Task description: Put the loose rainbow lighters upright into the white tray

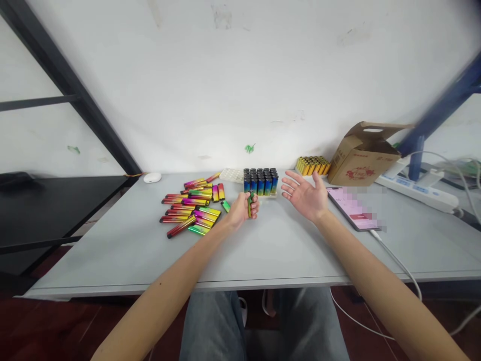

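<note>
My left hand (236, 210) is closed around a slim green-and-yellow metallic tube (249, 204) with a dark end, held upright. Its exact kind I cannot make out. Just behind it, several blue metallic tubes with black tops (261, 184) stand in rows in a white holder (268, 196). My right hand (305, 196) is open, palm up with fingers spread, to the right of those rows, and holds nothing. Left of my left hand lies a loose pile of shiny red, yellow, magenta and green tubes (195, 208).
A white tray with holes (231, 174) lies behind the pile. Yellow-orange tubes (312, 165) stand near the wall, beside an open cardboard box (363, 163). A phone with a cable (353, 210) and a white power strip (421, 190) are at right; a small white case (152, 177) sits back left.
</note>
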A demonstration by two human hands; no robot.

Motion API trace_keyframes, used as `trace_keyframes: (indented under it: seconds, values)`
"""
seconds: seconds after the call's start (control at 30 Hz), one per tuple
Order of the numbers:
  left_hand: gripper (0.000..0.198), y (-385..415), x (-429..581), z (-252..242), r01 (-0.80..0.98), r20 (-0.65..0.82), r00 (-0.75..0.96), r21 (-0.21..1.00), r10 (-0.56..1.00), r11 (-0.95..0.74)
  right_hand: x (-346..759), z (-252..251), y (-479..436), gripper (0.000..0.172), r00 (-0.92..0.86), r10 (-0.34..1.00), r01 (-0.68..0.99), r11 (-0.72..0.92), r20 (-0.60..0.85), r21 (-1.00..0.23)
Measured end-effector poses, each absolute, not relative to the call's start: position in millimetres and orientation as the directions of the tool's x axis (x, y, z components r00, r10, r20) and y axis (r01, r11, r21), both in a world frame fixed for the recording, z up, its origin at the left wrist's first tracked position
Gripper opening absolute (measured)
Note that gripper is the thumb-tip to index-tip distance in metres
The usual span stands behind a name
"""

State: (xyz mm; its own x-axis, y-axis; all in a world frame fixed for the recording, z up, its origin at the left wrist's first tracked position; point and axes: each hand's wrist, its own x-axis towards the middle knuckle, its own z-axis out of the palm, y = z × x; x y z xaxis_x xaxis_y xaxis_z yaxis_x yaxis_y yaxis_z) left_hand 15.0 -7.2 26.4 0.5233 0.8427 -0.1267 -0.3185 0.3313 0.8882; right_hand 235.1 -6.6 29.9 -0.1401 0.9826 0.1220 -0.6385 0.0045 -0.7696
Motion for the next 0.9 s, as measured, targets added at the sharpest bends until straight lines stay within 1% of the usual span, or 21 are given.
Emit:
trace_keyframes:
  seconds: [0.23,0.37,0.6,0.9]
  values:
    - [0.025,-6.6,13.5,24.4,-0.277,-0.099,0.552,0.914,0.828,0.295,234.6,29.6,-6.7,0.057,-0.149,0.981,-0.641,-0.001,0.124,-0.767]
    - [0.024,-6.1,13.9,23.5,-0.289,-0.095,0.551,0.910,0.829,0.297,234.7,30.0,-6.7,0.055,-0.142,0.982,-0.631,0.009,0.126,-0.776]
    - [0.024,-6.6,13.3,23.7,-0.299,-0.094,0.564,0.903,0.820,0.310,234.2,31.0,-7.1,0.058,-0.135,0.984,-0.629,0.009,0.121,-0.777]
    - [0.027,-9.5,15.8,27.3,-0.276,-0.111,0.538,0.914,0.836,0.299,234.4,30.6,-6.7,0.056,-0.136,0.983,-0.614,0.012,0.121,-0.789]
